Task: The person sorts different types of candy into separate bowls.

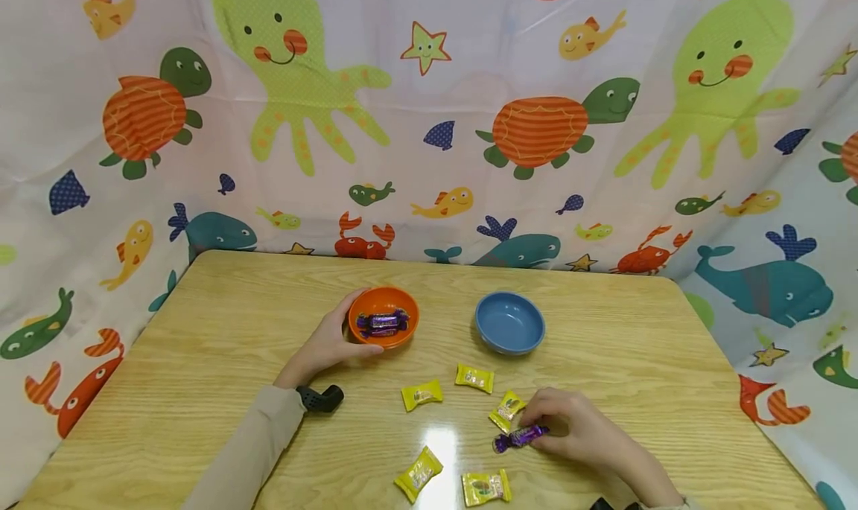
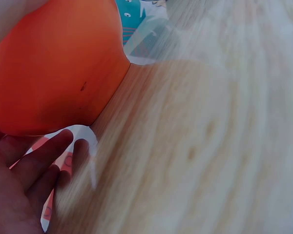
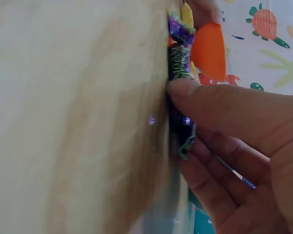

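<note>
My left hand holds the orange bowl from its left side, thumb along the near wall and fingers behind. Purple wrapped candies lie inside that bowl. In the left wrist view the bowl's smooth orange wall fills the upper left, above the fingers. Low on the right of the table, my right hand pinches another purple wrapped candy between thumb and fingers. The right wrist view shows this candy at the tabletop, with the thumb on it.
A blue bowl stands to the right of the orange one. Several yellow wrapped candies lie on the wooden table; one yellow candy is right beside the right hand. Behind the table hangs a sea-animal curtain.
</note>
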`<move>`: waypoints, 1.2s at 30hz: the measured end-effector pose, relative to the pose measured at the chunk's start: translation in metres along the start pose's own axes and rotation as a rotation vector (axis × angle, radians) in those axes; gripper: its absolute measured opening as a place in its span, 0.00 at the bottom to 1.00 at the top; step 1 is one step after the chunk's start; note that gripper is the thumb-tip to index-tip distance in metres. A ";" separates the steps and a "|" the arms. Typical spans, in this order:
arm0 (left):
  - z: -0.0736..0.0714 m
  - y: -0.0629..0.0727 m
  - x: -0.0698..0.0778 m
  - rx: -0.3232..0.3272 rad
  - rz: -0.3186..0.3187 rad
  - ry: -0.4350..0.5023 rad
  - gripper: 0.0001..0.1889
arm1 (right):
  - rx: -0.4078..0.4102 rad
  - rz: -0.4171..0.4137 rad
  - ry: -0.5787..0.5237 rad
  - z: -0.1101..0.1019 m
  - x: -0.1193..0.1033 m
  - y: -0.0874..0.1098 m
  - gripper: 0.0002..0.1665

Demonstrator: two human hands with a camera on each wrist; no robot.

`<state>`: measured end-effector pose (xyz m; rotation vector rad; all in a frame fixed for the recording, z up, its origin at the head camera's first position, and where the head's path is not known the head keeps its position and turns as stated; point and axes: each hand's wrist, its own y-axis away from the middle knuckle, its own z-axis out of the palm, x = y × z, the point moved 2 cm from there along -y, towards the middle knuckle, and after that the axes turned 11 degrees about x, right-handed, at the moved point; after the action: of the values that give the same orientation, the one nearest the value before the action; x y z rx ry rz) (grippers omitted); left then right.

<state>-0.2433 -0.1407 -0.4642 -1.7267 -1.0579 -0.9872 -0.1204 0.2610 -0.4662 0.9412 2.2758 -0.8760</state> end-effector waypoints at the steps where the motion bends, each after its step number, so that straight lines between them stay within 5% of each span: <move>1: 0.000 0.000 0.001 0.000 0.000 -0.001 0.53 | 0.002 -0.004 -0.005 0.001 0.000 0.001 0.16; 8: -0.001 0.000 0.000 -0.004 0.018 0.004 0.53 | 0.013 0.005 -0.029 0.002 0.000 0.002 0.13; 18: 0.003 -0.007 -0.035 0.008 -0.007 0.012 0.55 | 0.028 -0.038 -0.015 0.001 -0.004 0.001 0.14; 36: 0.002 -0.007 -0.035 0.018 -0.011 0.024 0.56 | 0.088 -0.053 -0.001 -0.017 -0.029 -0.028 0.17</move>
<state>-0.2604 -0.1454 -0.4954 -1.6921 -1.0589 -1.0007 -0.1269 0.2460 -0.4263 0.9225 2.2868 -1.0065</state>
